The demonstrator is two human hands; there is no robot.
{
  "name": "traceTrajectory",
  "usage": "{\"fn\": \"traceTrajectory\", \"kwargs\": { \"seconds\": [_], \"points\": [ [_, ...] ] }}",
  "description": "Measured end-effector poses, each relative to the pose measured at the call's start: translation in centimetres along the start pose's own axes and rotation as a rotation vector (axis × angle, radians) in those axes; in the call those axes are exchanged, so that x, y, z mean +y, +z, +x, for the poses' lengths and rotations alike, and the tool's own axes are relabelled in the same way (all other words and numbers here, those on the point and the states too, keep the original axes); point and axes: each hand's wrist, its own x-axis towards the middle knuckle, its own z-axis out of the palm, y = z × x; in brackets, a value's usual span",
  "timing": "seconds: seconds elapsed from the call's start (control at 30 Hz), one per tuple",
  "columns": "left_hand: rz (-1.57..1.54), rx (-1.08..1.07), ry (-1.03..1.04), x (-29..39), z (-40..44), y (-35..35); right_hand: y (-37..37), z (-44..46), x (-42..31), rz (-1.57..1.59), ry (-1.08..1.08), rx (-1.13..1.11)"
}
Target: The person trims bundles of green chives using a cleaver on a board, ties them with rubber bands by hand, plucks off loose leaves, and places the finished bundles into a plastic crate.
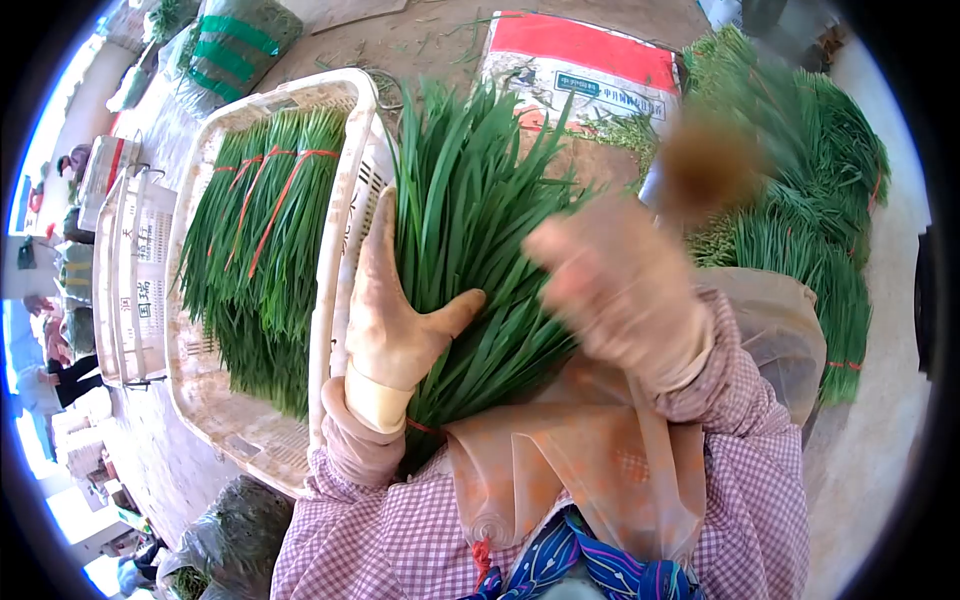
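Observation:
A large bundle of long green leaves [470, 220] lies on my lap, its loose tips fanned out away from me and a red tie near its lower end. My left hand [395, 315], in a pale, stained glove, rests against its left side, fingers stretched out and thumb spread across the leaves. To the right of the bundle is my right hand [620, 290], also gloved and smeared by motion, so its fingers cannot be made out. Left of the bundle, a white plastic crate [332, 230] holds red-banded green bundles [285, 200].
Stacked green bundles [810, 220] lie at the right. A brown blurred shape [710, 165] is above my right hand. A red and white printed sack [580, 65] lies ahead. Further left are another white crate [115, 280], filled bags [230, 50] and distant people.

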Motion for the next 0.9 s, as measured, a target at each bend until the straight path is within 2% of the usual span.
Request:
{"fn": "traceTrajectory", "kwargs": {
  "seconds": [0.03,0.07,0.13,0.2,0.27,0.37,0.47,0.6,0.73,0.83,0.9],
  "points": [
    [-0.005,-0.001,-0.016,-1.0,0.0,0.1,0.6,-0.2,-1.2,0.033,-0.120,-0.148],
    [-0.080,0.025,-0.061,-1.7,0.0,0.3,2.1,-0.4,-2.0,-0.069,-0.128,-0.174],
    [-0.323,-0.003,-0.357,-1.2,0.1,-0.4,3.4,-2.3,-2.6,-0.158,-0.068,-0.391],
    [-0.362,0.024,-0.320,-2.3,0.0,-0.5,2.6,-3.9,-3.1,-0.069,0.042,-0.491],
    [-0.402,0.046,-0.295,-2.6,-0.1,-0.6,2.7,-4.2,-3.3,-0.079,0.042,-0.454],
    [-0.658,0.036,-0.431,-1.7,0.3,-0.6,2.7,-4.5,-3.2,-0.080,0.048,-0.399],
    [-0.747,0.024,-0.452,-1.7,0.4,-0.8,3.2,-4.7,-2.8,-0.048,0.042,-0.306],
    [-0.738,0.007,-0.482,-2.2,0.1,-1.0,3.1,-4.1,-2.9,-0.012,-0.020,-0.147],
    [-0.720,0.016,-0.490,-2.8,-0.2,-1.3,3.3,-4.0,-2.6,0.034,-0.044,-0.129],
    [-0.759,0.031,-0.498,-1.9,-0.2,-1.2,4.2,-4.4,-1.7,0.297,0.125,-0.100],
    [-0.711,0.051,-0.484,-2.0,-0.4,-1.1,3.8,-3.9,-1.6,0.319,0.153,-0.138]
  ]
}}
